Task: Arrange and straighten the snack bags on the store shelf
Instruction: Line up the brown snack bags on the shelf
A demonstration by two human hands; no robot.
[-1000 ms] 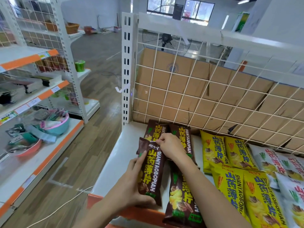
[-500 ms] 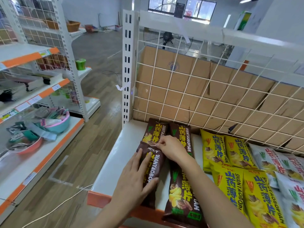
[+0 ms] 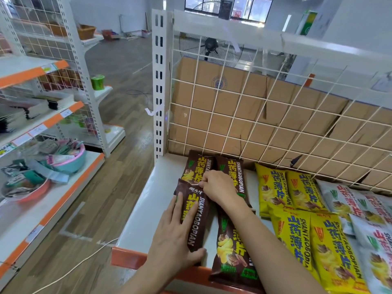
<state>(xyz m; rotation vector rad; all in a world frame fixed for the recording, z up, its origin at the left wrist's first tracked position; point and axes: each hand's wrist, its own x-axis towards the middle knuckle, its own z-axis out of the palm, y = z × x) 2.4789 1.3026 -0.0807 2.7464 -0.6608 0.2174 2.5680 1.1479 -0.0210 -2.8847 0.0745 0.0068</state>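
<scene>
Brown snack bag [image 3: 198,213] lies lengthwise on white shelf [image 3: 140,213], far-left column, front spot, its top end touching the lower end of the rear-left brown bag [image 3: 196,166]. L hand [image 3: 176,236] is flat on it: fingers straight & together, pressing on the bag's left half, thumb stretched along its near end, not wrapped round, so no real clasp. R hand [image 3: 216,187] is curled, fingertips pinching the bag's top-right corner. R forearm crosses over the front-right brown bag [image 3: 232,257], which hangs past the orange front lip [image 3: 127,258]. Rear-right brown bag [image 3: 234,169] sits just beside the rear-left one, both up against the wire grid back [image 3: 233,115] w/ cardboard [image 3: 212,96] behind it. To the right: yellow bags [image 3: 297,232] in 2 rows, then pale grey bags [image 3: 343,198] at frame edge, some overlapping. Bkgd: floor fan [image 3: 210,47] beyond the grid; neighbouring shelf unit at left w/ bowls [image 3: 70,162] of odds & ends.
</scene>
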